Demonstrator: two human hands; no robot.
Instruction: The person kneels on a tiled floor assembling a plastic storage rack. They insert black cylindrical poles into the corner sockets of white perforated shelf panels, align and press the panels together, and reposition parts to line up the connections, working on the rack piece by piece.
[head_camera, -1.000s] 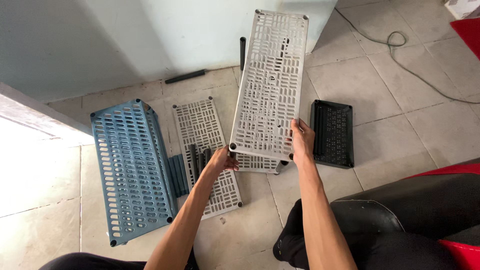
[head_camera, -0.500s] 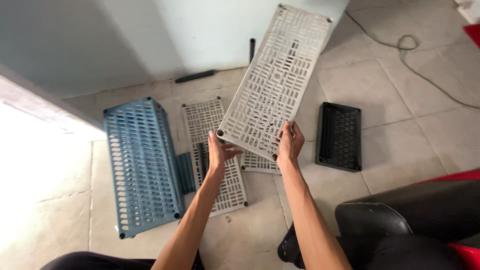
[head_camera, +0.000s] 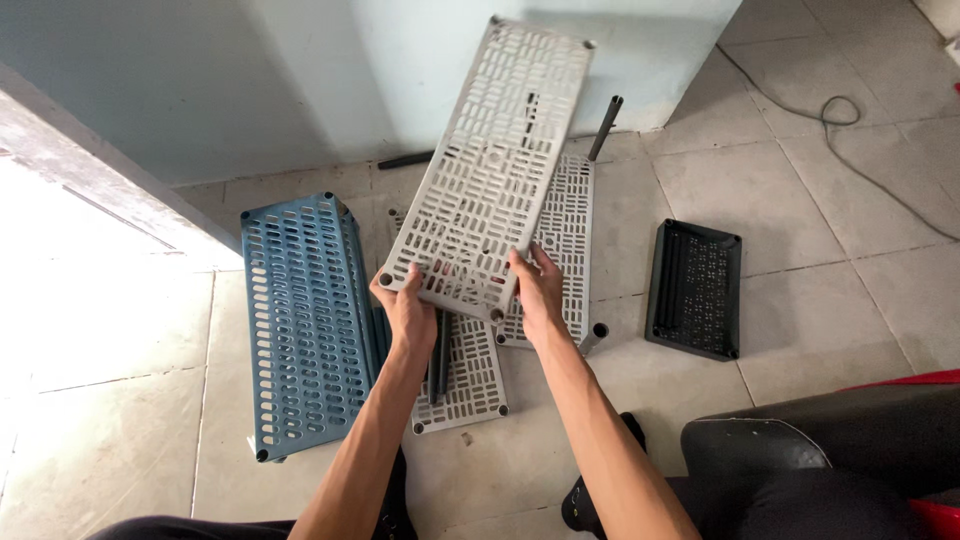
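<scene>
Tiled floor; hands gripping panel edge.

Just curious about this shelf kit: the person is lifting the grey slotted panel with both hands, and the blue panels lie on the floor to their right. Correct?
Not quite. The head view shows the blue panels on the person's left. Both the left hand and right hand do hold the grey slotted panel.

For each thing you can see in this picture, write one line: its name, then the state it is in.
Grey slotted shelf panel: lifted, tilted, gripped at its near edge.
Left hand: closed on the panel's near corner.
Right hand: closed on the panel's near edge.
Blue slotted shelf: on the floor.
Black tray: flat on the tiles.
Cable: loose, looped.
</scene>
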